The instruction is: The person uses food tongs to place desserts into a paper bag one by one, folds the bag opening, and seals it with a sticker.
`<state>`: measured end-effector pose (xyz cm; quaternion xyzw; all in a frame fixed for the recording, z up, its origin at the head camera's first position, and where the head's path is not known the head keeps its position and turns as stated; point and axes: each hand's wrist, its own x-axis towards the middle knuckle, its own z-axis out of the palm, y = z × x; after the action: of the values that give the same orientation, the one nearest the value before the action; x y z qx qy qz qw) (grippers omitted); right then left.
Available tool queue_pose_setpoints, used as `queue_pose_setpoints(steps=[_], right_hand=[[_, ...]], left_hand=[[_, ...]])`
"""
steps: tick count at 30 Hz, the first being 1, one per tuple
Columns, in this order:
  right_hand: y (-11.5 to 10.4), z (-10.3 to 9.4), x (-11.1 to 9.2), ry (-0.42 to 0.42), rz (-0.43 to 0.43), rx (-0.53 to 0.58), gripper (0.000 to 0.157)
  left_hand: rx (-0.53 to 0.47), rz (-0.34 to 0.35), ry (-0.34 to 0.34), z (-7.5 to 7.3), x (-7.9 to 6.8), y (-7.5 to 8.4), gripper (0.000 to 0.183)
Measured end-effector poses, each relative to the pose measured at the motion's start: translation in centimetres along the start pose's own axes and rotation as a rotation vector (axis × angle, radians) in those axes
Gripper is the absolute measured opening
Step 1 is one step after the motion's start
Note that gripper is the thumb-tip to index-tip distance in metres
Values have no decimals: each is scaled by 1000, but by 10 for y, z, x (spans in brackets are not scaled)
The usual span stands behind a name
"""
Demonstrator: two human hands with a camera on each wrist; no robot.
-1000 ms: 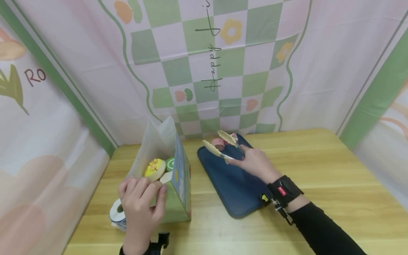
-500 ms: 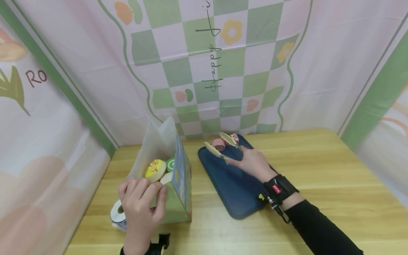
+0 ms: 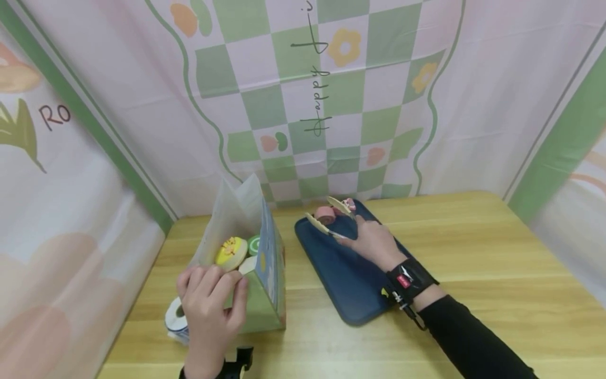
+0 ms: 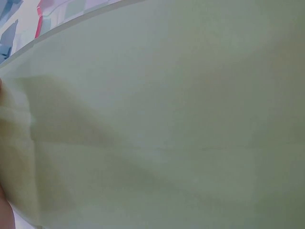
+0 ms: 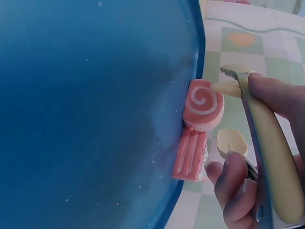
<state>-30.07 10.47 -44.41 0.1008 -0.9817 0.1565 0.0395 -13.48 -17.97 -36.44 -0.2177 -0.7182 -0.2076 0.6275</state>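
Observation:
My left hand (image 3: 210,300) grips the near top edge of a green paper bag (image 3: 258,308), fingers curled over the rim. Inside the bag lie a round yellow-topped cake (image 3: 232,252) and a green swirl roll (image 3: 254,245). My right hand (image 3: 377,245) holds tongs (image 5: 274,152) with cream scalloped tips, spread apart. The tips hover around a pink swiss roll (image 5: 202,105) at the far end of a dark blue tray (image 3: 341,287). Beside that roll lies a ridged pink cake piece (image 5: 189,155). The left wrist view is filled mostly by the bag's wall.
A roll of labels (image 3: 177,317) stands left of the bag, partly behind my left hand. The wooden table (image 3: 483,252) ends at a printed cloth backdrop (image 3: 303,105), with more cloth on both sides.
My right hand and forearm have shifted slightly left, and the tongs' tips have moved a little right and down around the pink swiss roll. The left hand stays on the bag.

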Motion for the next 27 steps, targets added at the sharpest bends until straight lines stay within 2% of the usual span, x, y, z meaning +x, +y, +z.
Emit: queue_pose_setpoints(steps=[14, 27], right_hand=[[0, 12, 2, 80, -22, -52, 84], [6, 15, 0, 86, -44, 2, 77]], left_hand=[[1, -3, -7, 0, -1, -1, 47], [3, -6, -8, 1, -2, -2, 46]])
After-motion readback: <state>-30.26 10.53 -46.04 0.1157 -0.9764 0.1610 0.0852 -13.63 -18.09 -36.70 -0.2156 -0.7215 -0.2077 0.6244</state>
